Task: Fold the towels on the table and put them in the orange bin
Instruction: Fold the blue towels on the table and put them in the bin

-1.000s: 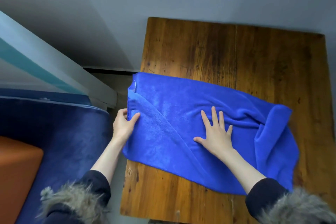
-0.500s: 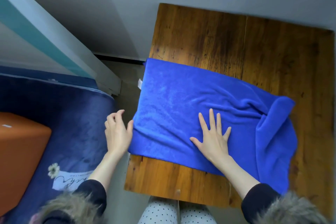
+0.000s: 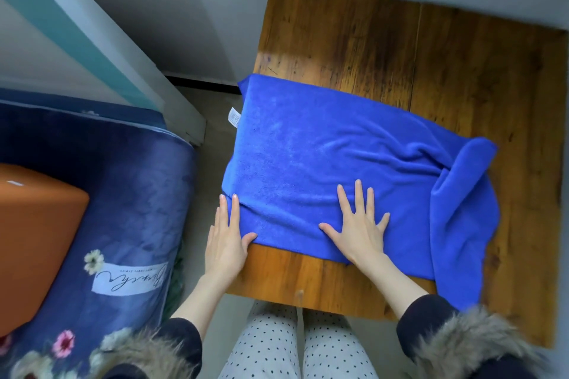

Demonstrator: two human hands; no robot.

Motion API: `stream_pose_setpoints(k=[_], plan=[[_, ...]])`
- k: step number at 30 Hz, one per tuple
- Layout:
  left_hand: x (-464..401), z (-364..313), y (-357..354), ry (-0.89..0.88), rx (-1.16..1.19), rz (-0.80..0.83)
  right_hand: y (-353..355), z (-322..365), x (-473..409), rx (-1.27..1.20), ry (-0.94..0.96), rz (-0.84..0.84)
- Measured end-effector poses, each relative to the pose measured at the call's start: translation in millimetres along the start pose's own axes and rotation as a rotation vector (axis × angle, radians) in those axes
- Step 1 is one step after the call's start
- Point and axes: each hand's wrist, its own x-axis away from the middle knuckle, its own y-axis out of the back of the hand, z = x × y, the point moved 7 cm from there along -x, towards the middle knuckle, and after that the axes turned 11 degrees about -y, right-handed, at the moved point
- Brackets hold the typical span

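One blue towel lies on your wooden counter, right end bunched. Your left hand lies flat at its left edge, right hand flat on it, neither grasping. Orange bin sits on the bed, left; contents can't be seen.

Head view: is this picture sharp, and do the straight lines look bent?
Head view: the towel and both flat hands, left and right, are fairly sharp; the table blurs slightly at its far edge; wide-angle lens slants the wall trim; light is soft, without glare.
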Motion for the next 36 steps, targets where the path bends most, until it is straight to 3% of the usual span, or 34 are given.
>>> stream_pose_setpoints(k=[6, 14, 22, 27, 31, 36], plan=[[17.3, 15.1, -5.0, 0.047, -0.104, 0.076, 0.6, 0.0, 4.1, -0.020, 0.014, 0.002], [28.0, 4.3, 16.1, -0.134, -0.268, -0.084, -19.1, 7.9, 30.0, 0.042, 0.083, 0.019], [44.7, 7.0, 16.5, -0.141, -0.436, 0.006, -46.1, 34.6, 59.0, 0.074, 0.192, 0.104], [44.3, 0.9, 17.3, -0.100, -0.410, -0.022, -35.2, 32.5, 55.9, 0.026, 0.174, 0.092], [22.8, -30.6, 13.7, -0.204, -0.323, -0.062, -14.2, 8.3, 43.3, -0.072, 0.098, 0.042], [-13.9, -90.4, -18.2, -0.364, -0.364, 0.064, 13.3, -55.9, 23.6, -0.166, -0.042, -0.067]])
